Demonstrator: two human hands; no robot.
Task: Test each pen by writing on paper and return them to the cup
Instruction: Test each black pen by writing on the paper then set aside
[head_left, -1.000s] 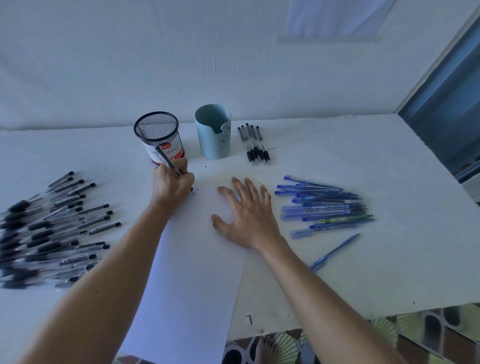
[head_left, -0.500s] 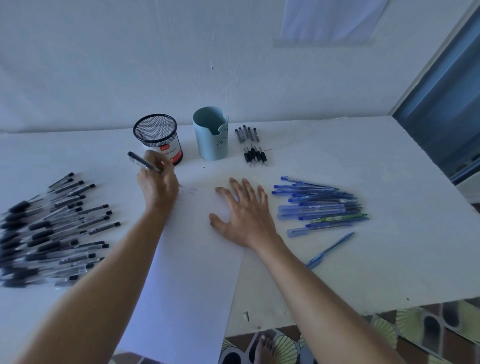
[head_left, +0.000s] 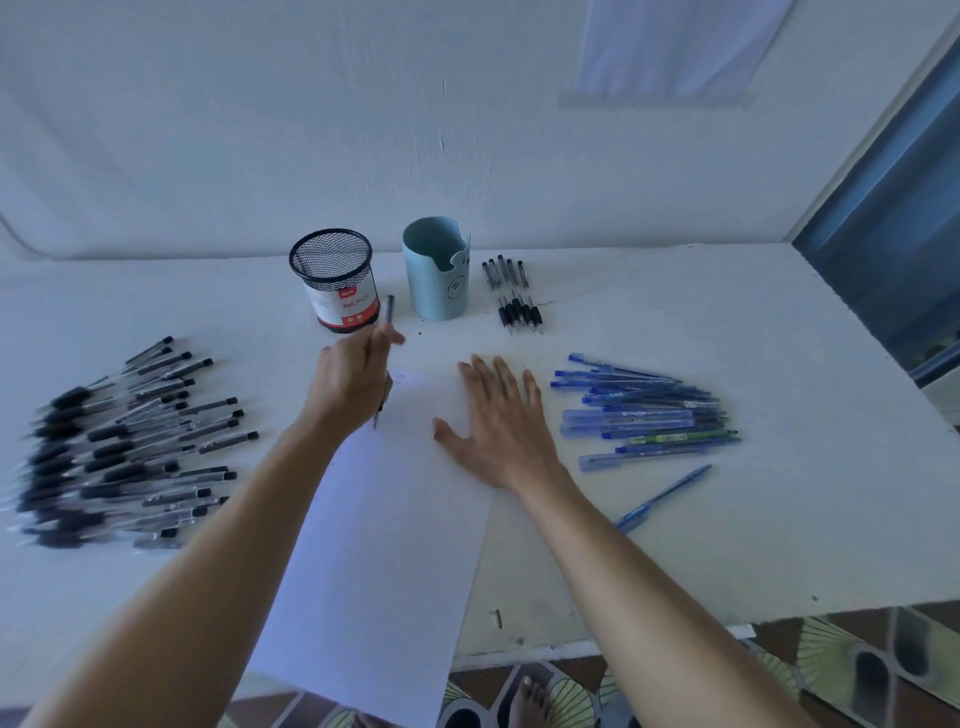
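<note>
**Pen swung up, tip toward the paper**

Grips the black pen (head_left: 389, 312) in the curled left hand (head_left: 347, 382), almost upright by the paper (head_left: 374, 545). Held it sideways, pointing left, a moment ago. Presses the paper with the flat, spread right hand (head_left: 500, 428). Probably means more scribbling before the mesh cup (head_left: 337, 283), just beyond.

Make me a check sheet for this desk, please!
Surface: white table, with paper lying on it.
Job's things: mesh cup and blue cup upright at the back; black pens piled left; blue pens piled right; pen row beside the blue cup.
Clutter: lone pen lying apart from the blue pens.
Grips: left hand holds a pen, tip near the paper's edge; right hand flat on the paper.
Cables: nothing seen.
Surroundings: white wall, tiled floor, a bare foot.
</note>
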